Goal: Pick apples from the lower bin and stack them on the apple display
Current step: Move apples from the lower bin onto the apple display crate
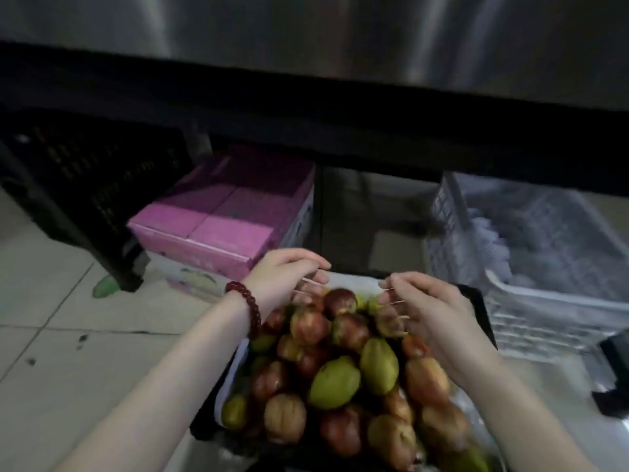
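Note:
A black bin point(476, 303) with a white liner stands on the floor in front of me, heaped with several red and green apples point(335, 381). My left hand point(287, 275), with a red bead bracelet on its wrist, hovers over the far left of the heap, fingers curled and apart, nothing in them. My right hand point(425, 306) is over the far right of the heap. Its spread fingertips curl down against a reddish apple point(386, 323), which still lies in the pile. The apple display is out of view.
A steel panel point(306, 28) with a dark ledge overhangs the space. Beneath it stand a black slatted crate point(85, 172), a pink cardboard box point(218, 229) and a pale plastic basket point(544, 294). Tiled floor point(51, 352) lies at the left.

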`<state>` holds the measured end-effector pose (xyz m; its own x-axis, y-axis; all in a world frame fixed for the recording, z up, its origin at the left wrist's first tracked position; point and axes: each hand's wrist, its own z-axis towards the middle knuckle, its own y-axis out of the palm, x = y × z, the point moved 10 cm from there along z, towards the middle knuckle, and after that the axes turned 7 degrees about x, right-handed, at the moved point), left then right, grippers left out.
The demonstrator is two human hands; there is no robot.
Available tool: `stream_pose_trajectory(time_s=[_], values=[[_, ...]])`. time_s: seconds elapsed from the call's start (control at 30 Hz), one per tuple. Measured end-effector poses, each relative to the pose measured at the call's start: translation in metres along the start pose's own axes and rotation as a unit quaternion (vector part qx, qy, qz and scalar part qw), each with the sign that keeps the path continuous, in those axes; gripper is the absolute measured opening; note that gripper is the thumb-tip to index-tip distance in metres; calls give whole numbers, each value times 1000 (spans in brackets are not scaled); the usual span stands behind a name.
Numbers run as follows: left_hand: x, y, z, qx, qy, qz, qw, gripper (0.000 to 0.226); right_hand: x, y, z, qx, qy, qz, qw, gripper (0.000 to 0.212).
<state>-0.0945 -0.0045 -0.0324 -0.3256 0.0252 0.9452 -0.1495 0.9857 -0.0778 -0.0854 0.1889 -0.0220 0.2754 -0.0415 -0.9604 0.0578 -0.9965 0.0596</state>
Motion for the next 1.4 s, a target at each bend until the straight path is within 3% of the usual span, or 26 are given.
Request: stream_pose_trajectory(time_s=[0.1, 0.13, 0.17, 0.23, 0.3, 0.33, 0.4, 0.57, 0.63, 0.7, 0.77, 0.87, 1.0, 1.03, 1.1, 1.13, 1.27, 1.4], values=[[-28, -1, 9, 20, -5, 52, 998, 20, 22, -7, -2, 6, 30, 9, 999, 17], [-36, -7, 16, 37, 27, 132, 990, 11, 30, -10, -3, 8, 40, 9, 999, 17], [-46, -14, 29, 44, 59, 230, 970, 16, 38, -13, -2, 10, 50, 6, 999, 17], [-78, -28, 51, 17, 53, 489, 870, 58, 46, -22, 1, 25, 61, -10, 998, 18], [-107, -42, 63, -12, 42, 638, 769, 90, 47, -26, 4, 28, 56, -20, 998, 19], [-117, -44, 63, -33, 34, 667, 744, 100, 48, -26, 4, 26, 55, -20, 998, 19], [-133, -48, 67, -48, 43, 682, 728, 110, 52, -25, 3, 27, 58, -23, 998, 21], [-126, -57, 71, 26, 104, 633, 767, 98, 70, -10, 9, 22, 67, -56, 996, 19], [-114, -63, 69, 78, 110, 544, 828, 90, 72, 0, 18, 26, 39, -101, 994, 15], [-95, -78, 60, 166, 105, 383, 903, 82, 66, 13, 33, 41, -38, -185, 981, 10], [-84, -95, 53, 235, 72, 239, 939, 78, 66, 37, 48, 40, -104, -269, 957, 23], [-70, -103, 51, 234, 52, 140, 961, 76, 83, 89, 70, -3, -161, -416, 895, 51], [-47, -109, 47, 232, 68, 144, 960, 79, 138, 133, 91, -111, -72, -603, 787, 101], [-41, -109, 44, 233, 73, 147, 959, 75, 146, 134, 93, -113, -63, -635, 762, 103], [-26, -109, 36, 230, 81, 154, 958, 76, 146, 133, 96, -97, -81, -652, 748, 97], [-20, -108, 31, 225, 86, 153, 958, 78, 145, 133, 94, -96, -85, -633, 763, 93], [30, -103, 5, 215, 134, 121, 960, 65, 74, 117, 79, -56, -108, -408, 905, 67], [107, -85, -24, 197, 185, 96, 958, 59, -43, 87, 49, 13, -194, -301, 934, 51]])
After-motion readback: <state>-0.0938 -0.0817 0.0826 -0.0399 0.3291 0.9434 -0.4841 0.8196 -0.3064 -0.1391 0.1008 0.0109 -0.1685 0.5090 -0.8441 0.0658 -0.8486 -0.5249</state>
